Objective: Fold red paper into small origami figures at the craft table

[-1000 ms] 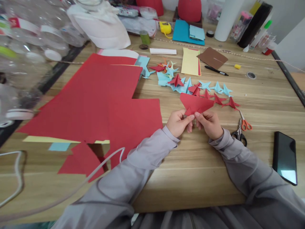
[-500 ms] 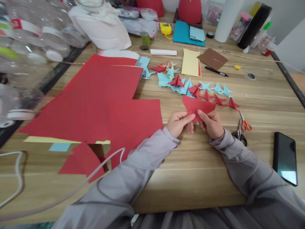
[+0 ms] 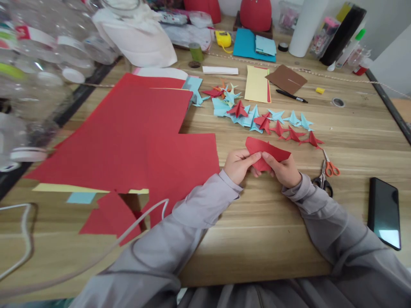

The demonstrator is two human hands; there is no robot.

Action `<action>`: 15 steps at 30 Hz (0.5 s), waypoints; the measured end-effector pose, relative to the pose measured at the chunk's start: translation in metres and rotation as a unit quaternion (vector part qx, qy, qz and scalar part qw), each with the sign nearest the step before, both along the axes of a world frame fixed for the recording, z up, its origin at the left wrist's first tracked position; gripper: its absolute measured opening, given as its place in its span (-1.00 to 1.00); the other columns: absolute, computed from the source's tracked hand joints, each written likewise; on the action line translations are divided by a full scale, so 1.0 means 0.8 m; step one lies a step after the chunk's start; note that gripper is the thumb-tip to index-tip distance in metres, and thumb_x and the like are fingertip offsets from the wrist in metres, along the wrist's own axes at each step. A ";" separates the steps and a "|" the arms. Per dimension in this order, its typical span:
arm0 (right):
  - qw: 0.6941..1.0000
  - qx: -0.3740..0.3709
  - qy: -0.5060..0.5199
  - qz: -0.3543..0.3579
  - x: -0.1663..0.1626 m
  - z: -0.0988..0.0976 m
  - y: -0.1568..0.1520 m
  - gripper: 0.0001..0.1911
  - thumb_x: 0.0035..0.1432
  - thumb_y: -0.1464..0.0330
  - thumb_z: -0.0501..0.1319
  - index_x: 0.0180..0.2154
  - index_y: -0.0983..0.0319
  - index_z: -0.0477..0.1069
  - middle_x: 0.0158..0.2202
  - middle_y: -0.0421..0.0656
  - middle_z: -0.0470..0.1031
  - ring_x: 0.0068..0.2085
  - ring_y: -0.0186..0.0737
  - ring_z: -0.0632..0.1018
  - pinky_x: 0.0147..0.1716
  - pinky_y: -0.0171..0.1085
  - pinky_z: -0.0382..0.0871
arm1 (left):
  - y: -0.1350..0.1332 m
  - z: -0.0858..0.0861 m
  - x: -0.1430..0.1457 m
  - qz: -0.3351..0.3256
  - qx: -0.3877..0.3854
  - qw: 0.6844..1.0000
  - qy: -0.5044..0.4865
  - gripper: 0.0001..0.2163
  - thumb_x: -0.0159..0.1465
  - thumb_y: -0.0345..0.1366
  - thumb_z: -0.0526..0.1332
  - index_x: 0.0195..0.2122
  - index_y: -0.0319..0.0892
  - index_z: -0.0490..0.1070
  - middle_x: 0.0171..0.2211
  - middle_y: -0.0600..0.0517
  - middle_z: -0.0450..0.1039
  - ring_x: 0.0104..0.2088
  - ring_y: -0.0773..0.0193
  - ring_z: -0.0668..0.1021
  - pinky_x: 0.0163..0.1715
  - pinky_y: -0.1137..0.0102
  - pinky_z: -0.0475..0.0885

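A small folded red paper piece (image 3: 265,149) is held just above the wooden table (image 3: 257,239). My left hand (image 3: 238,166) pinches its left lower edge with thumb and fingers closed. My right hand (image 3: 284,170) grips its right side, thumb on top. Both sleeves are grey. Just beyond the paper lies a row of finished red and light blue folded paper shapes (image 3: 276,124).
Large red paper sheets (image 3: 135,132) cover the table's left half. Orange-handled scissors (image 3: 326,173) and a black phone (image 3: 383,211) lie to the right. A yellow sheet (image 3: 257,83), brown card (image 3: 285,78), pen (image 3: 291,96) and clear plastic bottles (image 3: 38,64) sit farther back.
The red paper has tipped down flatter and lower between my hands, and my right thumb has slid over its top. My arms have stayed in place.
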State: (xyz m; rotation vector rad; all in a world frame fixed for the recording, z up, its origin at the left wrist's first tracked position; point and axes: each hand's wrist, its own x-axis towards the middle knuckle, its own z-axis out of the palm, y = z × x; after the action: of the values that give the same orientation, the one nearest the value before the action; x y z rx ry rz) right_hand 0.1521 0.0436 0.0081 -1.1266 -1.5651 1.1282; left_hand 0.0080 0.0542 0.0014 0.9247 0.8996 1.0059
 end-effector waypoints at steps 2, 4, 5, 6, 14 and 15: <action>1.000 -0.007 0.010 0.005 0.001 -0.002 0.000 -0.50 0.18 0.03 0.12 -0.63 0.24 0.34 -0.73 -0.26 0.30 -0.70 -0.45 0.28 -0.71 -0.39 0.21 | 0.000 0.001 0.001 0.001 -0.003 1.000 -0.004 -0.63 -0.06 -0.02 0.39 -0.57 -0.28 0.43 -0.69 0.03 0.44 -0.71 0.34 0.47 -0.73 0.47 0.41; 0.999 -0.026 0.026 0.002 0.002 -0.006 0.000 -0.53 0.17 0.06 0.15 -0.61 0.25 0.35 -0.74 -0.27 0.29 -0.72 -0.46 0.26 -0.74 -0.41 0.17 | 0.001 0.001 0.002 0.026 -0.002 1.000 -0.013 -0.62 -0.07 -0.02 0.40 -0.56 -0.28 0.44 -0.69 0.05 0.44 -0.71 0.34 0.47 -0.75 0.47 0.41; 0.999 -0.038 0.035 -0.001 0.003 -0.007 0.000 -0.55 0.16 0.07 0.17 -0.60 0.25 0.35 -0.75 -0.28 0.28 -0.73 -0.46 0.25 -0.76 -0.41 0.15 | 0.001 0.001 0.003 0.042 -0.002 0.999 -0.017 -0.62 -0.08 -0.02 0.41 -0.55 -0.28 0.44 -0.68 0.06 0.44 -0.70 0.34 0.48 -0.76 0.47 0.40; 0.998 -0.049 0.043 -0.004 0.003 -0.008 0.000 -0.58 0.15 0.08 0.19 -0.58 0.25 0.36 -0.75 -0.29 0.28 -0.73 -0.46 0.25 -0.77 -0.42 0.14 | 0.002 0.001 0.003 0.056 -0.003 0.998 -0.020 -0.63 -0.09 -0.02 0.41 -0.54 -0.28 0.45 -0.67 0.07 0.45 -0.70 0.33 0.48 -0.77 0.47 0.40; 0.993 -0.079 0.087 -0.006 0.002 -0.007 0.001 -0.72 0.01 0.17 0.33 -0.46 0.27 0.46 -0.61 -0.22 0.45 -0.67 -0.42 0.34 -0.76 -0.40 0.26 | 0.006 -0.004 0.003 0.095 -0.029 0.994 -0.053 -0.61 -0.04 0.02 0.37 -0.66 -0.24 0.40 -0.72 0.08 0.39 -0.72 0.38 0.42 -0.77 0.47 0.38; 0.992 -0.089 0.092 -0.009 0.003 -0.007 0.001 -0.73 -0.01 0.18 0.34 -0.47 0.27 0.46 -0.62 -0.23 0.44 -0.68 -0.42 0.34 -0.76 -0.40 0.25 | 0.006 -0.004 0.003 0.106 -0.025 0.993 -0.052 -0.63 -0.04 -0.01 0.38 -0.65 -0.24 0.41 -0.71 0.09 0.39 -0.72 0.40 0.41 -0.76 0.48 0.37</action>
State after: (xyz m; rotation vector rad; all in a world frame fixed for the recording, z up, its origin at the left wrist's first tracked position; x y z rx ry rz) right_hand 0.1542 0.0443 0.0026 -1.1144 -1.3314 1.3410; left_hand 0.0102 0.0590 -0.0020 0.7373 0.9452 1.1966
